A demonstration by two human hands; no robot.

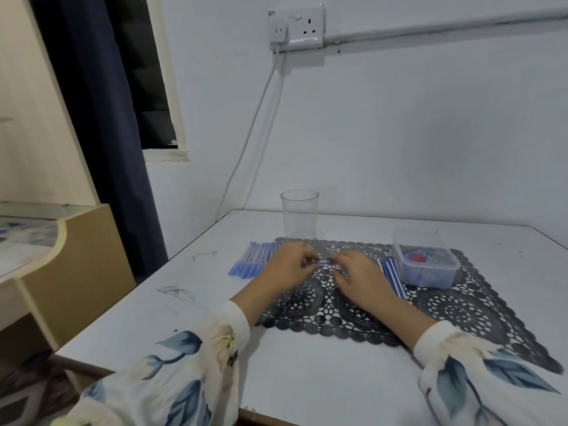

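A blue pen (pixel 322 262) is held level between my two hands over the black lace mat (pixel 461 309). My left hand (pixel 287 269) pinches its left end and my right hand (pixel 364 278) pinches its right end. Several more blue pens (pixel 250 262) lie in a row at the mat's left edge. A few blue-and-white striped pencils (pixel 393 276) lie just right of my right hand. A clear empty plastic cup (pixel 299 215) stands upright behind my hands.
A clear plastic box (pixel 425 259) holding small blue and red items sits on the mat at the right. The white table (pixel 307 379) meets the wall behind. A cable hangs from the wall socket (pixel 302 27). A wooden cabinet (pixel 70 272) stands at the left.
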